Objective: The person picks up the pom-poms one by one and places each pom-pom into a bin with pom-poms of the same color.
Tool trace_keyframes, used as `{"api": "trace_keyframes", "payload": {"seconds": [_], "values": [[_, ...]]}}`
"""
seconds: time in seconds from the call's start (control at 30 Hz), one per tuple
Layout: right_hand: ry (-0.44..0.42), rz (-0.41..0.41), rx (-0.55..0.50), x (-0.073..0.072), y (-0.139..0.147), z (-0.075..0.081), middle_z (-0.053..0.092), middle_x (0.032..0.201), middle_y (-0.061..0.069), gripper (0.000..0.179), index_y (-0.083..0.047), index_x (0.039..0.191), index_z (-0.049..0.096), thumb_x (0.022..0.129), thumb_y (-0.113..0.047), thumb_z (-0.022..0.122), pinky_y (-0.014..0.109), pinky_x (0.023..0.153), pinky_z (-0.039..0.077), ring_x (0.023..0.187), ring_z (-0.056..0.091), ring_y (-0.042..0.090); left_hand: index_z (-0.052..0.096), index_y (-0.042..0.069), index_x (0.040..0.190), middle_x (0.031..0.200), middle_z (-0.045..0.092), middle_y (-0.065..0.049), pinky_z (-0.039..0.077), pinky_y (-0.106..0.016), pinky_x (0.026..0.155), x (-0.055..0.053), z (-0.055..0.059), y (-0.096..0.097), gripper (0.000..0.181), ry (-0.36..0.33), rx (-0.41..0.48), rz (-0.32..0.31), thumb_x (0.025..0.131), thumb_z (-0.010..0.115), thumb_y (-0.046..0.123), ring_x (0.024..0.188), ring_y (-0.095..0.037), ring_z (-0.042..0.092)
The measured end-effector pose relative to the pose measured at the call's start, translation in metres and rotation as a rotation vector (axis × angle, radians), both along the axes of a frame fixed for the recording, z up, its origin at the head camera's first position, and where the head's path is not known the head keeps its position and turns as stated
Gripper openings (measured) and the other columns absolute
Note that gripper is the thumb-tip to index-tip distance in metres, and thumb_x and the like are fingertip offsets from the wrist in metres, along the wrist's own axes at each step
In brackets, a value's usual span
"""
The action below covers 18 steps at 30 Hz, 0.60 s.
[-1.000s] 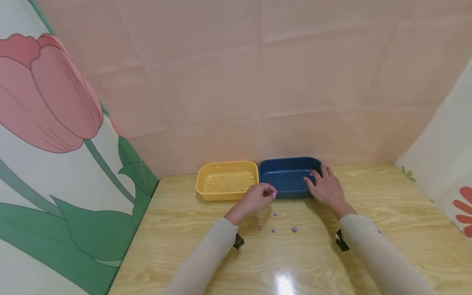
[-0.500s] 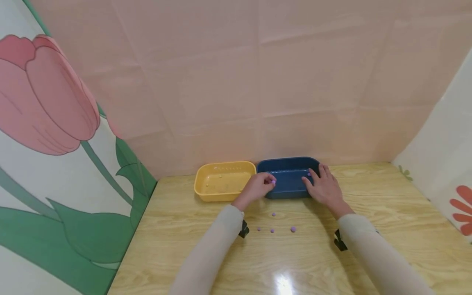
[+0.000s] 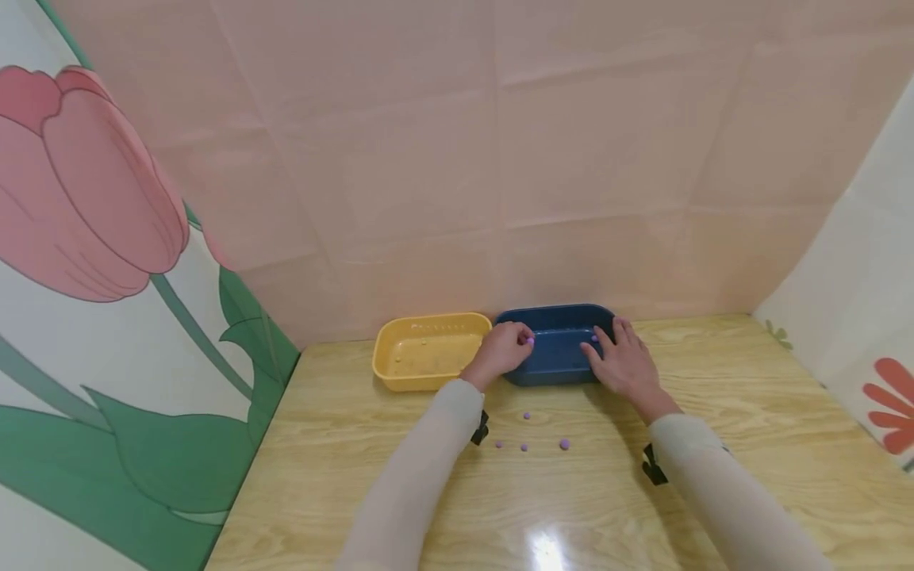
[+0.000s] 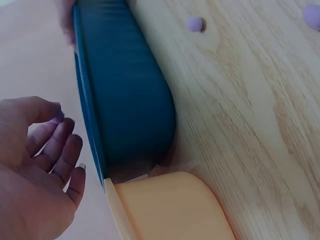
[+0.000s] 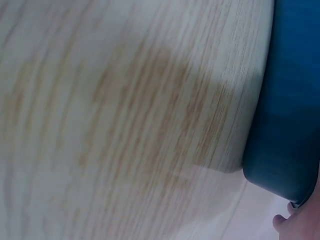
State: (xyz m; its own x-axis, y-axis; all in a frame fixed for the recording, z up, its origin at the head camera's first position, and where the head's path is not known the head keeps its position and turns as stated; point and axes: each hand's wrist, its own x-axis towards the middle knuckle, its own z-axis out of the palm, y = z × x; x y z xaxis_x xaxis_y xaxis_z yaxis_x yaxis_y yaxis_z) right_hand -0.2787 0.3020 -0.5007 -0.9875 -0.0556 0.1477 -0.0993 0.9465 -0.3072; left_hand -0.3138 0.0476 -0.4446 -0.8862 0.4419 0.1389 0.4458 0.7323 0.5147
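My left hand (image 3: 502,349) pinches a small purple ball (image 3: 530,341) between thumb and fingertips, over the left end of the dark blue tray (image 3: 560,377). In the left wrist view the left hand (image 4: 42,165) is beside the tray's rim, its other fingers loosely bent. My right hand (image 3: 627,366) rests over the tray's right end, fingers spread, some on the rim and the thumb inside. Another purple ball (image 3: 595,339) shows inside the tray by the right index fingertip. In the right wrist view only part of the right hand (image 5: 305,220) appears, at the tray's corner.
A yellow tray (image 3: 428,383) stands against the blue one's left side, with small yellowish balls (image 3: 424,343) in it. Nearer on the wooden table (image 3: 607,507) lie several purple balls, the largest ball (image 3: 565,444) rightmost. A pink wall covering (image 3: 414,159) rises behind the trays.
My left hand, with the purple ball pinched, has moved up and forward from the blue tray's front edge to over its left end. The right hand has stayed at the tray's right end.
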Motion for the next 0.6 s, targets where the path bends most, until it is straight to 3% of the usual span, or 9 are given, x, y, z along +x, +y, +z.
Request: {"api": "trace_keyframes", "payload": {"seconds": [0.17,0.3,0.47,0.6], "values": [[0.009,0.006,-0.006,0.001,0.0,0.001,0.01,0.161,0.037,0.078,0.002,0.155,0.033,0.107,-0.058,0.026,0.067,0.117,0.013,0.15,0.007,0.053,0.074,0.017,0.116,0.11,0.07,0.002,0.047,-0.032,0.096,-0.005,-0.003,0.004,0.021,0.041,-0.094,0.068,0.1,0.064,0.027,0.107,-0.016,0.06],[0.012,0.008,-0.001,0.001,-0.001,0.002,0.01,0.161,0.037,0.078,0.003,0.155,0.034,0.107,-0.058,0.026,0.067,0.118,0.012,0.15,0.008,0.053,0.071,0.019,0.124,0.116,0.068,0.003,0.044,-0.035,0.099,-0.008,-0.006,0.004,0.027,0.037,-0.113,0.101,0.1,0.065,0.031,0.112,-0.016,0.058],[0.011,0.006,0.004,0.001,0.0,0.002,0.009,0.161,0.037,0.078,0.003,0.155,0.033,0.107,-0.058,0.026,0.066,0.118,0.012,0.15,0.007,0.053,0.07,0.018,0.126,0.118,0.067,0.002,0.043,-0.037,0.099,-0.005,-0.004,0.0,0.03,0.042,-0.11,0.073,0.101,0.063,0.032,0.114,-0.017,0.057],[0.004,0.006,0.009,0.002,-0.001,0.002,0.009,0.161,0.038,0.078,0.003,0.155,0.034,0.107,-0.058,0.026,0.066,0.118,0.012,0.15,0.006,0.053,0.07,0.016,0.127,0.117,0.066,0.001,0.044,-0.036,0.098,0.004,0.0,-0.005,0.031,0.055,-0.086,0.028,0.101,0.063,0.032,0.113,-0.017,0.056]]}}
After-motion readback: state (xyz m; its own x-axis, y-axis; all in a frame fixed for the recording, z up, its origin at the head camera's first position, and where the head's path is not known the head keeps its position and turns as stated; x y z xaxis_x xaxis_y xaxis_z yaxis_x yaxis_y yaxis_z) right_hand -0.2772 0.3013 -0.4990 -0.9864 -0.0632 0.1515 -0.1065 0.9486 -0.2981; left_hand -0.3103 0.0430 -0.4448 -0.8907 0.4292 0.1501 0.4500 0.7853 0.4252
